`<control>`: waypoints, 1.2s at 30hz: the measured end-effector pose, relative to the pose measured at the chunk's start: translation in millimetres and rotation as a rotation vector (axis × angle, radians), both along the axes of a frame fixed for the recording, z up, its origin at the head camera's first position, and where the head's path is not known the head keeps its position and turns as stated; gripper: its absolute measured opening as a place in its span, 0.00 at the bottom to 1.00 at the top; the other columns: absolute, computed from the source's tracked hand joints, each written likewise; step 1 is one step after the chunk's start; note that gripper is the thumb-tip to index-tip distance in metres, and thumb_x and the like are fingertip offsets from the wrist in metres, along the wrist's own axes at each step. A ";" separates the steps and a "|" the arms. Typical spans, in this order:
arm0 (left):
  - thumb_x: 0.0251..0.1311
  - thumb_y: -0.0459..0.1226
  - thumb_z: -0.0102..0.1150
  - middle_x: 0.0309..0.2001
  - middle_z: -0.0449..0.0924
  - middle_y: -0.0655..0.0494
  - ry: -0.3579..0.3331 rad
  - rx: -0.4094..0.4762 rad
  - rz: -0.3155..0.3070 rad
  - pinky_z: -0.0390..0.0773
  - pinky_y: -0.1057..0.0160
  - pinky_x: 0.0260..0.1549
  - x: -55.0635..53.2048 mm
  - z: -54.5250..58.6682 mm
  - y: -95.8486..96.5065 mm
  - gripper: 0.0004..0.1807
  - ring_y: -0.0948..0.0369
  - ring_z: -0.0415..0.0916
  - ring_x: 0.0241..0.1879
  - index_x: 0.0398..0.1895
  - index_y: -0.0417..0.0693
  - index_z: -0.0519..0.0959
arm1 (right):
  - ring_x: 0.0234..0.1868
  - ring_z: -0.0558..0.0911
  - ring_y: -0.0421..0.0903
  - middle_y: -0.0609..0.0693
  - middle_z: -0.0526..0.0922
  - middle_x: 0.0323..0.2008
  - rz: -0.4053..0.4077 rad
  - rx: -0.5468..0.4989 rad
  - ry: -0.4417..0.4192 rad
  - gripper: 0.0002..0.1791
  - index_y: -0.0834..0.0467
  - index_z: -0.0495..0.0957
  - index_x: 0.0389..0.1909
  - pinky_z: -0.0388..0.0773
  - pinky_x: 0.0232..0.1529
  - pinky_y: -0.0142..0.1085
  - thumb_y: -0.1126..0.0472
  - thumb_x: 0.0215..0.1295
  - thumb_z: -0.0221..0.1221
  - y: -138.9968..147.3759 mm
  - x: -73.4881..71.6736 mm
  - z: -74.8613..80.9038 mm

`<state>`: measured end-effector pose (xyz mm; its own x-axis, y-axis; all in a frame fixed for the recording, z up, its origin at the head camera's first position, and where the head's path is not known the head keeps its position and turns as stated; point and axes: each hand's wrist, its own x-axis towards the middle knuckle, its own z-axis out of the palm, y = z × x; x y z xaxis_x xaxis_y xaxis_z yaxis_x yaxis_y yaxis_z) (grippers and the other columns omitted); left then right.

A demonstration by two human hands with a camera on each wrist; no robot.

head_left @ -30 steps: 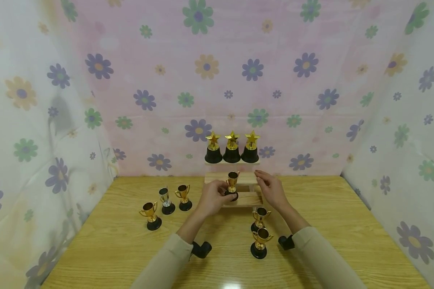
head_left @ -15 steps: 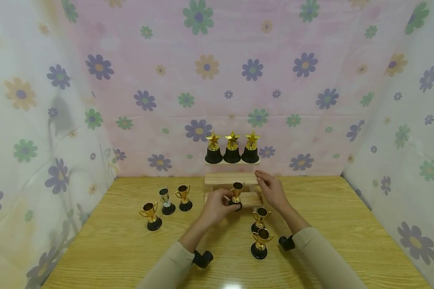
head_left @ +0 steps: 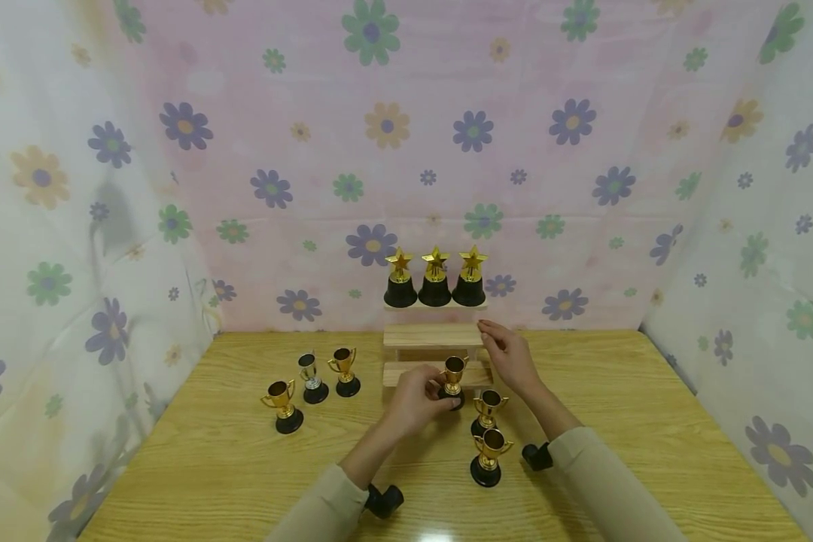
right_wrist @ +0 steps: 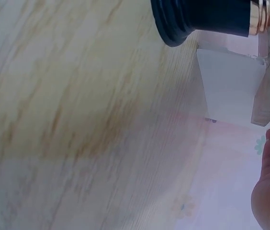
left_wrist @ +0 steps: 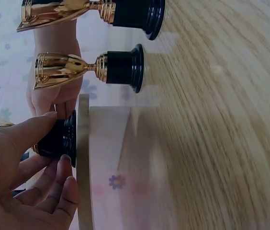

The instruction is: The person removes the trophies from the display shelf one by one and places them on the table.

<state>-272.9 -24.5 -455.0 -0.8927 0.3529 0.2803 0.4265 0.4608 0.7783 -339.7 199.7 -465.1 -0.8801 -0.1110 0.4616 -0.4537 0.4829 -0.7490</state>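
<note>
L hand (head_left: 415, 399): fingers pinch gold cup (head_left: 454, 369), upright @ shelf (head_left: 430, 335) front, R of ctr. R hand (head_left: 513, 360): fingers straight, together, @ shelf R end.

On my head view, the left hand (head_left: 416, 400) hides part of the metallic-gold two-handled trophy cup's (head_left: 454, 370) black base, and I can't tell whether the right hand (head_left: 511, 359) touches the pale wooden stepped stand (head_left: 430, 335). My left wrist view loses most of that cup's bowl behind the thumb; my right wrist view crops a black-based gold cup (right_wrist: 211, 17) and blurs the tabletop (right_wrist: 53, 96).
</note>
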 end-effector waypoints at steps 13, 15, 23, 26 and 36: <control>0.51 0.34 0.79 0.31 0.80 0.52 0.018 -0.051 -0.030 0.74 0.67 0.29 4.4 -8.6 3.6 0.13 0.62 0.74 0.29 0.36 0.36 0.86 | 0.66 0.76 0.62 0.66 0.73 0.68 0.003 0.000 -0.002 0.19 0.68 0.76 0.65 0.76 0.60 0.56 0.64 0.80 0.52 0.7 1.6 0.3; 0.51 0.34 0.79 0.30 0.80 0.51 0.025 -0.057 -0.043 0.74 0.67 0.28 4.2 -10.1 3.5 0.12 0.63 0.73 0.28 0.35 0.37 0.86 | 0.66 0.76 0.62 0.66 0.74 0.67 0.003 -0.004 0.002 0.19 0.68 0.76 0.65 0.76 0.60 0.55 0.64 0.79 0.52 0.9 1.3 0.2; 0.52 0.33 0.78 0.27 0.79 0.55 -0.011 -0.077 -0.087 0.73 0.69 0.24 5.9 -15.6 4.4 0.08 0.69 0.70 0.23 0.33 0.42 0.86 | 0.66 0.76 0.61 0.65 0.73 0.68 0.011 -0.011 -0.007 0.19 0.67 0.76 0.65 0.76 0.60 0.55 0.64 0.80 0.52 1.2 0.4 -1.4; 0.53 0.32 0.78 0.25 0.78 0.57 -0.034 -0.081 -0.104 0.72 0.69 0.22 7.3 -16.0 5.3 0.07 0.70 0.70 0.21 0.32 0.44 0.86 | 0.67 0.76 0.60 0.65 0.73 0.68 0.015 -0.016 -0.015 0.20 0.67 0.76 0.66 0.76 0.60 0.54 0.64 0.80 0.52 1.2 0.3 -2.7; 0.52 0.30 0.77 0.25 0.80 0.57 -0.053 -0.092 -0.103 0.73 0.69 0.22 6.7 -19.5 7.4 0.08 0.70 0.71 0.21 0.33 0.45 0.86 | 0.67 0.76 0.60 0.63 0.73 0.69 0.016 -0.006 -0.020 0.20 0.67 0.75 0.66 0.76 0.60 0.55 0.63 0.80 0.51 1.8 1.1 -0.5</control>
<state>-266.2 -17.1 -474.5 -0.8634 0.4651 0.1957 0.4342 0.4873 0.7576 -338.7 201.5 -465.6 -0.8875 -0.1227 0.4442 -0.4461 0.4709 -0.7611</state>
